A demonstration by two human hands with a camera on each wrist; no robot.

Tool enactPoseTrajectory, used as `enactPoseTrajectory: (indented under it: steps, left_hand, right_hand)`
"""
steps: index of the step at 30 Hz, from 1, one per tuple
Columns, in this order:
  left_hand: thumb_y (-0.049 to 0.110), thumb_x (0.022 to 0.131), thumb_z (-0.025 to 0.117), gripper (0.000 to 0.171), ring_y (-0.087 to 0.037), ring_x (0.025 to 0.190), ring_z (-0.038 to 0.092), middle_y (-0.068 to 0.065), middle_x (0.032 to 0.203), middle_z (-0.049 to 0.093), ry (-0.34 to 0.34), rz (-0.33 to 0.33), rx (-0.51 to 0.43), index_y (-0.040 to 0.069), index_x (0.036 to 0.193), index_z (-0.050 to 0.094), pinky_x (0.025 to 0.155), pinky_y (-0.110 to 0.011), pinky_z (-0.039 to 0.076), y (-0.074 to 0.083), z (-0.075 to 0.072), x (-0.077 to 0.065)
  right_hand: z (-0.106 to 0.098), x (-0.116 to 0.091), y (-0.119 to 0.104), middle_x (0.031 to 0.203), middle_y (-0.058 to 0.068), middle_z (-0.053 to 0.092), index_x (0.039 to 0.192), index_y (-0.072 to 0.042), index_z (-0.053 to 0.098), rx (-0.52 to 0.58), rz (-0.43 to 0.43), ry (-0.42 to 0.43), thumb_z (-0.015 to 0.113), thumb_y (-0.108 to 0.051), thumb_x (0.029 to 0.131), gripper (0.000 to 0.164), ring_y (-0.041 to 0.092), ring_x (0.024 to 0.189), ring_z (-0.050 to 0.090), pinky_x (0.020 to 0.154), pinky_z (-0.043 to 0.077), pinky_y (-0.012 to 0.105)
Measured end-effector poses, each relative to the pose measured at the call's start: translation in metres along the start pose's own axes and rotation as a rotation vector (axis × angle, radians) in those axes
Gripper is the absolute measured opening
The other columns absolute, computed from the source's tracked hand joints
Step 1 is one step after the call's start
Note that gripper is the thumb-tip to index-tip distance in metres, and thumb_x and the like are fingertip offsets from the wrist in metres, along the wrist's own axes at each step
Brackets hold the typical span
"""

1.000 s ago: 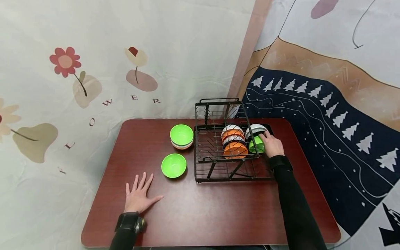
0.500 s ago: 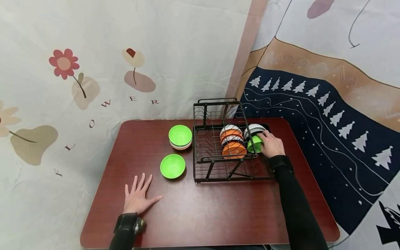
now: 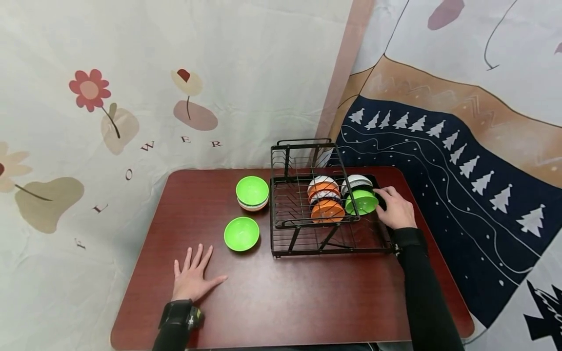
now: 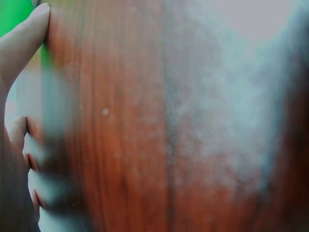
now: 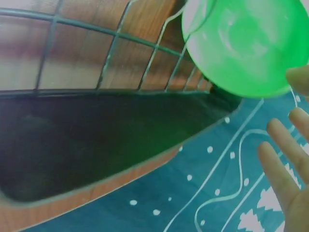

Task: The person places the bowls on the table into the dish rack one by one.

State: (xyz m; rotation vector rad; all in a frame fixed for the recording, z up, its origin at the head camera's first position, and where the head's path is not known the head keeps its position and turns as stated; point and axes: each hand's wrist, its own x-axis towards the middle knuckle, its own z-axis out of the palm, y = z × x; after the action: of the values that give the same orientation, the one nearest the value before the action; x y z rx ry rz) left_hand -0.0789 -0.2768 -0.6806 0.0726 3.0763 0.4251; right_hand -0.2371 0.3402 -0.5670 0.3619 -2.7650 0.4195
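My right hand (image 3: 396,208) is just right of a green bowl (image 3: 362,202), fingers spread and slightly bent. In the right wrist view the thumb (image 5: 300,79) overlaps the rim of that green bowl (image 5: 251,43); whether they touch I cannot tell. The bowl leans in the black dish rack (image 3: 307,252), in front of a white bowl (image 3: 356,181). Left of it, a row of orange and white bowls (image 3: 327,211) stands on edge. My left hand (image 3: 191,278) lies flat on the table with fingers spread, holding nothing.
A green bowl (image 3: 241,234) sits upright on the brown table (image 3: 307,302), left of the rack. Behind it stands a short stack of bowls with a green bowl (image 3: 252,190) on top. The rack's raised upper tier overhangs part of the lower one. Printed cloth (image 3: 131,97) hangs behind.
My right hand has let go of the green bowl and moved a little to the right. The bowl now leans with more of its face showing. My left hand stays in place.
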Motion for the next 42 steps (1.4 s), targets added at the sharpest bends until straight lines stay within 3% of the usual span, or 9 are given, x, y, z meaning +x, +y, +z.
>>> enactPoseTrajectory:
  steps: [5,7,12,15,20,30,35,38,42]
  left_hand:
    - [0.087,0.071,0.055,0.109,-0.041,0.149,0.009,-0.012,0.163,0.021,0.001,-0.003,-0.008,0.027,0.157,0.03,0.108,-0.074,0.003,0.001,-0.004,-0.002]
    - [0.088,0.07,0.056,0.109,-0.041,0.149,0.009,-0.012,0.163,0.022,-0.001,-0.007,-0.004,0.027,0.157,0.031,0.108,-0.074,0.003,0.001,-0.005,-0.003]
    - [0.088,0.07,0.054,0.11,-0.041,0.149,0.008,-0.012,0.163,0.02,-0.007,-0.006,0.002,0.027,0.157,0.029,0.108,-0.074,0.002,0.0,-0.004,-0.002]
    - [0.089,0.07,0.053,0.11,-0.04,0.149,0.007,-0.011,0.163,0.02,-0.01,-0.01,0.005,0.028,0.158,0.028,0.108,-0.073,0.001,-0.001,-0.004,-0.003]
    - [0.088,0.07,0.055,0.11,-0.041,0.149,0.008,-0.012,0.163,0.021,-0.001,-0.011,-0.007,0.027,0.157,0.03,0.108,-0.074,0.002,0.0,-0.004,-0.003]
    - [0.086,0.071,0.057,0.109,-0.042,0.149,0.008,-0.013,0.163,0.02,-0.04,-0.024,-0.026,0.025,0.157,0.031,0.108,-0.074,0.002,0.002,-0.011,-0.005]
    - [0.062,0.088,0.063,0.085,-0.045,0.143,0.025,-0.02,0.155,0.035,-0.024,-0.07,-0.206,0.013,0.153,0.039,0.109,-0.07,0.016,0.009,-0.028,0.009]
    - [0.052,0.098,0.054,0.07,-0.039,0.13,0.046,-0.02,0.146,0.046,-0.006,-0.134,-0.445,0.01,0.152,0.039,0.105,-0.059,0.036,0.027,-0.033,0.029]
    - [0.044,0.101,0.053,0.067,-0.033,0.09,0.068,-0.024,0.136,0.05,-0.067,-0.205,-0.79,0.01,0.154,0.03,0.077,-0.045,0.057,0.057,-0.027,0.058]
  right_hand:
    - [-0.009,-0.035,-0.001,0.133,0.017,0.049,0.155,-0.024,0.034,0.119,0.139,0.048,0.073,-0.027,0.09,0.077,0.036,0.089,0.056,0.057,0.04,0.051]
    - [-0.01,-0.054,-0.003,0.142,0.019,0.042,0.16,-0.029,0.019,0.168,0.208,0.025,0.072,-0.037,0.09,0.088,0.042,0.113,0.051,0.065,0.043,0.057]
    - [-0.003,-0.109,-0.007,0.157,0.027,0.02,0.159,-0.028,-0.006,0.237,0.354,-0.056,0.07,-0.051,0.088,0.106,0.052,0.137,0.027,0.093,0.033,0.07]
    - [0.008,-0.139,-0.008,0.159,0.032,0.012,0.159,-0.02,-0.009,0.263,0.401,-0.105,0.068,-0.051,0.089,0.108,0.054,0.142,0.016,0.108,0.014,0.072]
    - [0.028,-0.172,-0.009,0.162,0.027,0.001,0.158,-0.007,-0.005,0.259,0.443,-0.248,0.062,-0.057,0.091,0.107,0.049,0.146,0.001,0.106,-0.001,0.075]
    - [0.039,-0.182,-0.013,0.16,0.03,0.002,0.154,0.008,0.008,0.158,0.468,-0.408,0.062,-0.072,0.082,0.12,0.049,0.146,-0.007,0.105,-0.009,0.075]
    - [0.039,-0.179,-0.014,0.161,0.029,0.0,0.155,0.006,0.005,0.16,0.47,-0.427,0.059,-0.074,0.082,0.121,0.048,0.146,-0.01,0.105,-0.011,0.073]
    - [0.038,-0.179,-0.013,0.16,0.029,-0.001,0.155,0.007,0.005,0.176,0.468,-0.431,0.06,-0.073,0.083,0.12,0.049,0.145,-0.01,0.105,-0.012,0.074]
    - [0.036,-0.182,-0.012,0.16,0.03,-0.001,0.154,0.008,0.006,0.174,0.483,-0.429,0.06,-0.072,0.083,0.12,0.05,0.145,-0.01,0.104,-0.012,0.074]
